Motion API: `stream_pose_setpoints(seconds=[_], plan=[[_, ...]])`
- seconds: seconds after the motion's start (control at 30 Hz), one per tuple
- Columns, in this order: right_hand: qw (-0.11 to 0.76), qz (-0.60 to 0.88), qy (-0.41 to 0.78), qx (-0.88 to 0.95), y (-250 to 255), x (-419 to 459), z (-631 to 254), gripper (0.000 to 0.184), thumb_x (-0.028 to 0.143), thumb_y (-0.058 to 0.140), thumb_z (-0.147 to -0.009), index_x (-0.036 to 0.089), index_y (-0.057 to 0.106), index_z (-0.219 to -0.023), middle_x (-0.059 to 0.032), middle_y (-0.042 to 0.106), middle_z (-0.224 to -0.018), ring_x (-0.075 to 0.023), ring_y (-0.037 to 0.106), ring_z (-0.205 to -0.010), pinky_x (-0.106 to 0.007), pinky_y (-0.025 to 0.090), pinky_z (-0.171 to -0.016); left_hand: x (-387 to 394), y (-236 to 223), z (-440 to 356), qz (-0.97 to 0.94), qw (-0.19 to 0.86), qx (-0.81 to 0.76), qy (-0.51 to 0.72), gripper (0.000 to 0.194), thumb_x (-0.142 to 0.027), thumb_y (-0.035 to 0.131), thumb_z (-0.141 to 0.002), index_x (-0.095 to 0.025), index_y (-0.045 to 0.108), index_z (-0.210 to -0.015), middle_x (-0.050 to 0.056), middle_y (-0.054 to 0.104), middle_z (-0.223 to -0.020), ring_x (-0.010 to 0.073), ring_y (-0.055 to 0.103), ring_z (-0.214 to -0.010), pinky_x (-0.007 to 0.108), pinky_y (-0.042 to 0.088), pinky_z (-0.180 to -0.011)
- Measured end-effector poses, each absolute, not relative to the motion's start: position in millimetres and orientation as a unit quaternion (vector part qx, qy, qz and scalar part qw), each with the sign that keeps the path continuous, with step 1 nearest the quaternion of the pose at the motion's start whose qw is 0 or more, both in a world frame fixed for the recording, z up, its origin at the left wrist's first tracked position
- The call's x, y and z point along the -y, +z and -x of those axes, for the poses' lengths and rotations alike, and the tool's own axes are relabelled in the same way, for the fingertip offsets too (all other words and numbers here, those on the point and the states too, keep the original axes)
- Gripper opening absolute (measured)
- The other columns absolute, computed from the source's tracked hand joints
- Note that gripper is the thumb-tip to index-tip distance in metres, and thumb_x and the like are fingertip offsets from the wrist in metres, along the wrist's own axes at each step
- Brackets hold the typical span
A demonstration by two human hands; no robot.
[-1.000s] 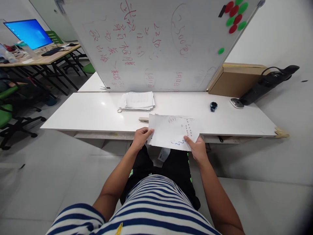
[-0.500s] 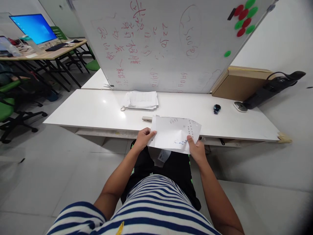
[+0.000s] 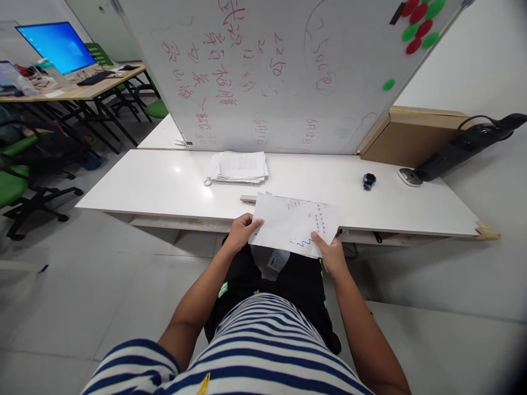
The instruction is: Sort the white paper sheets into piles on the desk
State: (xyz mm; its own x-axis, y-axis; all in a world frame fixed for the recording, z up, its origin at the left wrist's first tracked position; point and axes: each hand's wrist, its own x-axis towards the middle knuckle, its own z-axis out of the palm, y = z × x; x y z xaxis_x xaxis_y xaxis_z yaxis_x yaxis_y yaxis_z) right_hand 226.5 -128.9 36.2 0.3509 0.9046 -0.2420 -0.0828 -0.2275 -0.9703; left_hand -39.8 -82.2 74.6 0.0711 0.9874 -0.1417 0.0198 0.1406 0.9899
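A white sheet of paper (image 3: 284, 225) with small dark marks and a blue squiggle is held level at the desk's front edge. My left hand (image 3: 242, 231) pinches its left side, thumb on top. On the right side, my right hand (image 3: 330, 253) grips the lower corner, its thumb lying near the blue line. Fingers of both hands are partly hidden beneath the paper. Whether it is one sheet or more, I cannot tell. A light-coloured stapler-like object (image 3: 247, 198) pokes out from behind the paper's upper left corner. Behind it lies a stack of papers (image 3: 241, 166).
On the white desk (image 3: 164, 189) a dark watch (image 3: 369, 181) and a computer mouse (image 3: 410, 176) lie to the right. A black bottle (image 3: 465, 145) leans by a cardboard box (image 3: 411, 137). The whiteboard (image 3: 288, 71) stands along the back. Green chairs (image 3: 12, 184) are at left.
The paper has flattened slightly at its right side, and my right thumb sits a little further left on it. My left hand keeps its hold. The view has shifted slightly.
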Motion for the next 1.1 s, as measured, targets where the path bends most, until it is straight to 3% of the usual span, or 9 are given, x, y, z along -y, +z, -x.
stream_pose_setpoints(seconds=[0.2,0.4,0.47,0.53,0.63,0.73,0.87,1.0,1.1], plan=[[0.538,0.501,0.611,0.295,35.8,130.3,-222.1,0.073,0.033,0.085,-0.055,0.018,0.059,-0.122,-0.0105,0.062,-0.124,-0.0301,0.057,-0.116,-0.047,0.049,-0.097,78.2,74.8,38.5,-0.543,0.546,-0.508,0.386,0.034,-0.050,0.066,-0.073,-0.018,0.060,-0.081,0.001,0.062,-0.077,0.0143,0.056,-0.069,0.025,0.044,-0.061],[0.571,0.587,0.504,0.273,13.5,132.9,-230.6,0.066,0.030,0.083,-0.056,0.014,0.062,-0.117,-0.0123,0.066,-0.118,-0.0295,0.061,-0.110,-0.044,0.050,-0.095,55.6,85.6,41.4,-0.607,0.523,-0.462,0.380,0.036,-0.050,0.053,-0.083,-0.018,0.063,-0.095,0.006,0.067,-0.096,0.0177,0.061,-0.083,0.028,0.048,-0.073],[0.571,0.637,0.449,0.259,1.7,135.5,-236.5,0.060,0.032,0.079,-0.060,0.014,0.063,-0.114,-0.0127,0.066,-0.117,-0.0291,0.062,-0.108,-0.043,0.051,-0.093,25.0,92.2,43.7,-0.641,0.461,-0.477,0.386,0.039,-0.050,0.044,-0.088,-0.018,0.063,-0.100,0.008,0.067,-0.103,0.0187,0.062,-0.087,0.030,0.048,-0.077],[0.580,0.671,0.397,0.237,-9.0,140.5,-240.7,0.056,0.034,0.075,-0.063,0.014,0.063,-0.114,-0.0120,0.066,-0.118,-0.0287,0.062,-0.109,-0.042,0.051,-0.093,-14.7,98.9,46.0,-0.690,0.330,-0.530,0.366,0.037,-0.046,0.040,-0.091,-0.019,0.064,-0.099,0.008,0.067,-0.102,0.0204,0.061,-0.091,0.032,0.046,-0.082],[0.600,0.687,0.353,0.206,-21.1,153.7,-241.7,0.052,0.034,0.072,-0.064,0.015,0.064,-0.111,-0.0111,0.066,-0.117,-0.0280,0.062,-0.109,-0.039,0.052,-0.091,-73.2,104.5,48.5,-0.770,0.139,-0.566,0.261,0.031,-0.036,0.045,-0.089,-0.020,0.063,-0.108,0.010,0.062,-0.119,0.0257,0.051,-0.115,0.036,0.038,-0.095],[0.606,0.683,0.359,0.195,-28.4,170.5,-240.3,0.047,0.035,0.071,-0.064,0.014,0.066,-0.106,-0.0119,0.068,-0.113,-0.0280,0.064,-0.104,-0.037,0.056,-0.083,-110.8,101.0,49.6,-0.805,0.074,-0.574,0.135,0.046,-0.037,0.054,-0.085,-0.021,0.053,-0.128,0.010,0.046,-0.141,0.0284,0.036,-0.131,0.038,0.032,-0.100],[0.622,0.676,0.357,0.168,-33.4,186.9,-244.1,0.046,0.033,0.072,-0.063,0.015,0.067,-0.105,-0.0112,0.067,-0.115,-0.0277,0.064,-0.105,-0.039,0.055,-0.086,-124.1,88.3,50.9,-0.789,0.074,-0.610,0.016,0.043,-0.040,0.051,-0.087,-0.025,0.053,-0.127,0.009,0.058,-0.128,0.0275,0.050,-0.117,0.035,0.036,-0.090],[0.631,0.673,0.356,0.152,-36.3,190.0,-250.1,0.044,0.031,0.073,-0.062,0.016,0.068,-0.103,-0.0107,0.069,-0.110,-0.0280,0.064,-0.104,-0.040,0.054,-0.087,-118.3,82.2,52.3,-0.790,0.046,-0.610,0.042,0.035,-0.034,0.036,-0.093,-0.023,0.062,-0.114,0.011,0.066,-0.111,0.0260,0.058,-0.102,0.032,0.037,-0.080],[0.639,0.659,0.371,0.143,-35.8,186.7,-249.6,0.044,0.031,0.073,-0.062,0.016,0.067,-0.103,-0.0100,0.069,-0.112,-0.0277,0.063,-0.106,-0.041,0.053,-0.089,-115.4,84.6,53.9,-0.761,0.058,-0.641,0.078,0.032,-0.034,0.037,-0.093,-0.024,0.065,-0.105,0.009,0.067,-0.106,0.0251,0.059,-0.094,0.031,0.037,-0.072]])
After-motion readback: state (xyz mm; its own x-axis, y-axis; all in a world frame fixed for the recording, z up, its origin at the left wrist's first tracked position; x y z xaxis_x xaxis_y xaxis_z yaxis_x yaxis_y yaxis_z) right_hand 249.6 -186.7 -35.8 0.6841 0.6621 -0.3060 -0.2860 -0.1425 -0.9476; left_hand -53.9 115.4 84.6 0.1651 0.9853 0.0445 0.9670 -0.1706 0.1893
